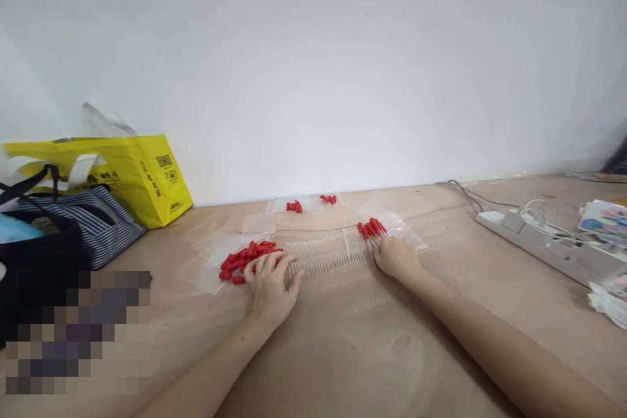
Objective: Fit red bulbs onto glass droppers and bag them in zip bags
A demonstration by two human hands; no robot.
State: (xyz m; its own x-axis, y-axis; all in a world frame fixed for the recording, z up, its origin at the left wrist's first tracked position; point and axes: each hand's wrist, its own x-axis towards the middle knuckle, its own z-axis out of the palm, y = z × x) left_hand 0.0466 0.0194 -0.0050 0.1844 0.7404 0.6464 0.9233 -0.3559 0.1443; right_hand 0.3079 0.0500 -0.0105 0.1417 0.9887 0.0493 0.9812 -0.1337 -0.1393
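Note:
My left hand reaches over a pile of red caps, its fingers stretched and the thumb apart. Its fingertips lie by the left end of a row of thin clear sticks laid side by side. At the row's right end my right hand is closed, its fingers curled down and partly hidden. What it pinches cannot be made out. Just beyond it, several red-topped sticks lie on a clear plastic bag. Under the red pile is another clear bag.
Farther back by the wall are small red clusters on clear bags. A yellow bag, a striped pouch and a black bag stand at left. A white power strip with plugs and printed cards lie at right.

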